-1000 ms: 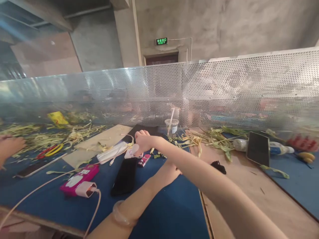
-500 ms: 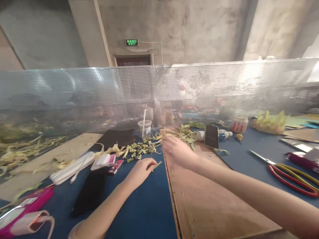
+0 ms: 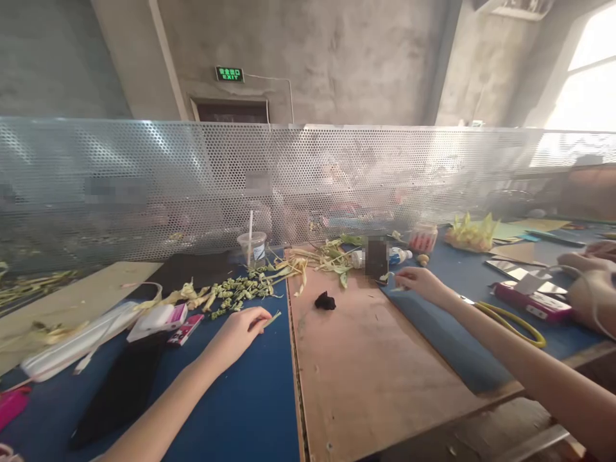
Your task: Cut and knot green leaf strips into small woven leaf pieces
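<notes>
My left hand (image 3: 237, 333) rests on the blue mat (image 3: 250, 410) with its fingers pinched on a thin green leaf strip (image 3: 273, 317). In front of it lies a heap of small woven green knots (image 3: 235, 292). My right hand (image 3: 419, 283) reaches out to the right, fingers curled on a small pale piece, just below a propped-up phone (image 3: 376, 258). A yellow-handled pair of scissors (image 3: 510, 321) lies partly under my right forearm.
A brown board (image 3: 366, 366) lies in the middle with a small black object (image 3: 325, 300) on it. Plastic cup with straw (image 3: 252, 247), leaf scraps (image 3: 317, 256), a bottle (image 3: 397, 255), black phone (image 3: 120, 391) and white pouch (image 3: 72, 343) lie around. Another person's hand (image 3: 590, 292) is at far right. Perforated metal screen (image 3: 308, 173) behind.
The view has swung right. My right hand moved from the left-hand items across the board to beside the propped phone. My left hand came to rest on the mat holding the leaf strip.
</notes>
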A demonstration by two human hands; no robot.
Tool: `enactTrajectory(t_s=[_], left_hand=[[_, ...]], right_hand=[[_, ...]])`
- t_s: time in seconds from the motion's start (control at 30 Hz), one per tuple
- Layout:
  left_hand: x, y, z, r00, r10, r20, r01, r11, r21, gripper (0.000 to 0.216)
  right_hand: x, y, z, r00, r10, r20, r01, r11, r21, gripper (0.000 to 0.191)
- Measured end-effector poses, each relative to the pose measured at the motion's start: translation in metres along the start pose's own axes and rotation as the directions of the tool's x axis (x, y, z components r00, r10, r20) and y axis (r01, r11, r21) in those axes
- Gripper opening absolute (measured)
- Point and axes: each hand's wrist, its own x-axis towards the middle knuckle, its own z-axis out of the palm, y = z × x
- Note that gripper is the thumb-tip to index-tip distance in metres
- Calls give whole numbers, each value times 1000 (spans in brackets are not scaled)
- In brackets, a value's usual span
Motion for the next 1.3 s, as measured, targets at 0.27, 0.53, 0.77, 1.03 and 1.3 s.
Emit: enactTrajectory(t_s=[0.27, 0.53, 0.77, 1.03, 1.3], left_hand=[[3, -7, 3, 1000, 30, -2, -30, 999, 17, 22], [3, -6, 1, 999, 52, -2, -52, 998, 31, 23], [1, 8, -5, 1000, 27, 0, -27, 998, 49, 23], [3, 1, 0, 998, 62, 0, -62, 996, 57, 22], [2, 2, 0, 993, 114, 21, -116, 990, 79, 22]], right_hand=[[0, 21, -57, 967, 190, 169, -223, 953, 206, 19], [-10, -1, -46, 941, 128, 313, -232, 918, 323, 29], [27, -3, -38, 975, 179, 131, -199, 967, 158, 36], [14, 24, 11, 989, 137, 52, -121, 964, -239, 45], [-117, 9, 10, 970, -59, 234, 142, 924, -356, 59]])
